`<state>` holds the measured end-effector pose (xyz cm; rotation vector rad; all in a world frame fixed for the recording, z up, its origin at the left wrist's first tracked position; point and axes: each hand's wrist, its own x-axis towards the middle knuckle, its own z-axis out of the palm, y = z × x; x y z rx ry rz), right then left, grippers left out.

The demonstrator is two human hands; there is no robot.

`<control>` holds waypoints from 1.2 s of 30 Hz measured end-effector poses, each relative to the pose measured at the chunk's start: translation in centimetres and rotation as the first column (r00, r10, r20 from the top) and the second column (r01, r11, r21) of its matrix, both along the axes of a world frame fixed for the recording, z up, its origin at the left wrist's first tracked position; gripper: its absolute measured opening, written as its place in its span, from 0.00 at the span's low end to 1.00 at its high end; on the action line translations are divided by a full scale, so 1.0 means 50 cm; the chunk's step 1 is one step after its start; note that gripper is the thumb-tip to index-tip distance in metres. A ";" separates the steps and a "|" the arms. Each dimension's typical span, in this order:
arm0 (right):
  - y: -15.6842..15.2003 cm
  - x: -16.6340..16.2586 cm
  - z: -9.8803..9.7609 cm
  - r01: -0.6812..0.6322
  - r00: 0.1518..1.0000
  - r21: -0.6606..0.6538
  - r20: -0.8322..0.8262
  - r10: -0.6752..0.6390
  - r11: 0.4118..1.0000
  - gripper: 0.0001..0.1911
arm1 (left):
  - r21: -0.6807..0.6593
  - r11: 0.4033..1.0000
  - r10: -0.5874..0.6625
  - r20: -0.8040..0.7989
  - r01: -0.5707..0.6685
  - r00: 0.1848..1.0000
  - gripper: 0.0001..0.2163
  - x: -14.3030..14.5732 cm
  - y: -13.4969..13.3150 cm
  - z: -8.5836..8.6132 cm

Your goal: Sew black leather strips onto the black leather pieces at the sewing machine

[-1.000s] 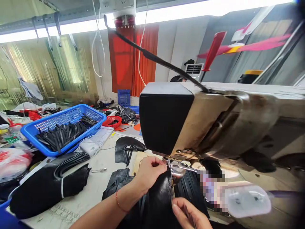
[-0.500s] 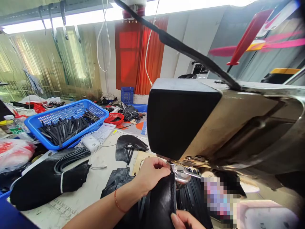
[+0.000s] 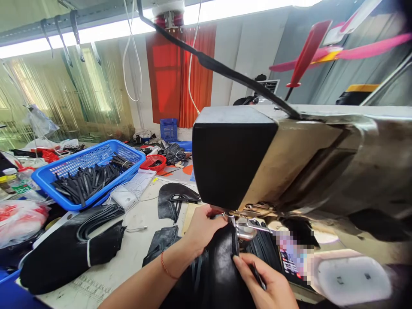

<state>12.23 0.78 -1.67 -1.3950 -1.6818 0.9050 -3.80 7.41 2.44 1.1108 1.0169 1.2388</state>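
Note:
A black leather piece (image 3: 223, 266) lies under the head of a sewing machine (image 3: 233, 165), its stitched edge running down from the presser foot area. My left hand (image 3: 204, 229) is closed on the top of this piece, fingertips close beside the needle, which I cannot make out clearly. Lower along the same edge, my right hand (image 3: 267, 281) pinches the leather between thumb and fingers. A slim dark tool (image 3: 257, 274), its kind unclear, is tucked in the right hand too. Other black pieces (image 3: 161, 242) lie left of my left wrist.
A bundle of black curved pieces (image 3: 64, 249), tied with a white band, lies at left. Behind it stands a blue basket (image 3: 58, 189) of black strips. A red basket (image 3: 162, 161) sits farther back. A phone (image 3: 289, 262) and a pinkish box (image 3: 354, 279) are at right.
My right hand has come up and further into view, pinching the leather edge higher. My left hand keeps its place near the needle. The whole view has shifted slightly.

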 end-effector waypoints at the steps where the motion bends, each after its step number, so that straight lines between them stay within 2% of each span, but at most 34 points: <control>1: 0.005 0.014 -0.008 0.020 0.999 0.060 0.048 -0.023 0.998 0.21 | 0.016 1.000 0.002 -0.011 -0.002 1.000 0.11 -0.003 0.002 0.000; 3: 0.010 0.057 -0.036 0.118 0.969 0.247 0.184 -0.166 0.962 0.22 | 0.056 0.998 0.035 -0.092 -0.029 0.995 0.12 -0.015 -0.002 0.003; 4: 0.008 0.084 -0.055 0.155 0.927 0.346 0.272 -0.258 0.925 0.24 | 0.091 0.994 0.082 -0.166 -0.067 0.983 0.13 -0.023 -0.008 0.008; 5: 0.003 0.112 -0.076 0.137 0.878 0.434 0.363 -0.313 0.890 0.24 | 0.148 0.982 0.155 -0.256 -0.120 0.954 0.13 -0.032 -0.018 0.014; 7: -0.012 0.165 -0.119 0.109 0.857 0.466 0.402 -0.321 0.878 0.21 | 0.328 0.922 0.336 -0.417 -0.205 0.844 0.10 -0.049 -0.047 0.029; 9: -0.028 0.207 -0.153 0.063 0.831 0.505 0.452 -0.325 0.861 0.19 | 0.510 0.843 0.449 -0.498 -0.168 0.742 0.06 -0.058 -0.084 0.041; 10: -0.033 0.223 -0.166 0.038 0.801 0.531 0.490 -0.343 0.846 0.18 | 0.559 0.822 0.451 -0.523 -0.108 0.723 0.04 -0.060 -0.103 0.043; 12: -0.032 0.252 -0.179 -0.015 0.721 0.583 0.570 -0.395 0.812 0.18 | 0.575 0.817 0.417 -0.554 -0.031 0.720 0.05 -0.056 -0.134 0.034; 14: -0.016 0.283 -0.185 -0.112 0.672 0.602 0.632 -0.386 0.791 0.18 | 0.506 0.856 0.405 -0.536 -0.103 0.741 0.09 -0.047 -0.152 0.008; 15: -0.005 0.299 -0.186 -0.183 0.673 0.600 0.654 -0.346 0.779 0.17 | 0.429 0.888 0.389 -0.506 -0.167 0.770 0.12 -0.041 -0.156 -0.008; 17: 0.014 0.329 -0.187 -0.321 0.684 0.591 0.685 -0.250 0.740 0.17 | 0.184 0.957 0.282 -0.393 -0.226 0.875 0.18 -0.031 -0.158 -0.040; 19: 0.023 0.340 -0.180 -0.373 0.680 0.609 0.693 -0.239 0.700 0.18 | -0.062 0.991 0.110 -0.169 -0.122 0.979 0.22 -0.020 -0.157 -0.061; 20: 0.022 0.334 -0.171 -0.357 0.685 0.634 0.677 -0.270 0.686 0.19 | -0.124 0.991 0.040 -0.043 -0.045 0.998 0.23 -0.015 -0.158 -0.064; 22: 0.012 0.295 -0.136 -0.262 0.739 0.691 0.593 -0.321 0.673 0.19 | -0.133 0.989 -0.041 0.137 0.059 0.990 0.21 -0.007 -0.162 -0.060; 23: 0.005 0.264 -0.111 -0.215 0.800 0.691 0.530 -0.282 0.690 0.17 | -0.112 0.990 -0.066 0.183 0.087 0.981 0.20 -0.003 -0.165 -0.054; 25: -0.007 0.188 -0.050 -0.163 0.937 0.610 0.342 -0.071 0.775 0.14 | -0.073 0.991 -0.098 0.207 0.115 0.973 0.17 -0.001 -0.172 -0.039; 26: -0.008 0.149 -0.019 -0.150 0.968 0.520 0.251 0.018 0.841 0.14 | -0.064 0.990 -0.107 0.209 0.122 0.972 0.16 -0.001 -0.175 -0.033; 28: 0.000 0.083 0.032 -0.151 0.988 0.253 0.062 0.140 0.956 0.15 | -0.059 0.989 -0.122 0.207 0.137 0.971 0.16 -0.007 -0.179 -0.027; 29: 0.007 0.057 0.049 -0.187 0.980 0.084 -0.054 0.192 0.979 0.15 | -0.064 0.987 -0.133 0.193 0.147 0.972 0.17 -0.011 -0.181 -0.027; 31: 0.024 0.024 0.066 -0.254 0.938 -0.148 -0.277 0.207 0.956 0.18 | -0.071 0.990 -0.118 0.101 0.126 0.988 0.21 -0.021 -0.184 -0.029; 33: 0.036 0.007 0.064 -0.294 0.898 -0.230 -0.398 0.186 0.928 0.21 | 0.036 0.998 0.060 -0.140 -0.056 0.988 0.25 -0.028 -0.190 -0.031; 34: 0.039 0.001 0.059 -0.299 0.888 -0.233 -0.423 0.181 0.925 0.21 | 0.162 0.973 0.205 -0.282 -0.164 0.937 0.23 -0.029 -0.192 -0.031; 35: 0.039 -0.003 0.054 -0.302 0.881 -0.228 -0.439 0.179 0.926 0.20 | 0.305 0.925 0.341 -0.402 -0.227 0.850 0.19 -0.029 -0.193 -0.029; 36: 0.038 -0.007 0.048 -0.305 0.870 -0.225 -0.461 0.175 0.925 0.19 | 0.416 0.880 0.429 -0.491 -0.229 0.758 0.13 -0.026 -0.193 -0.026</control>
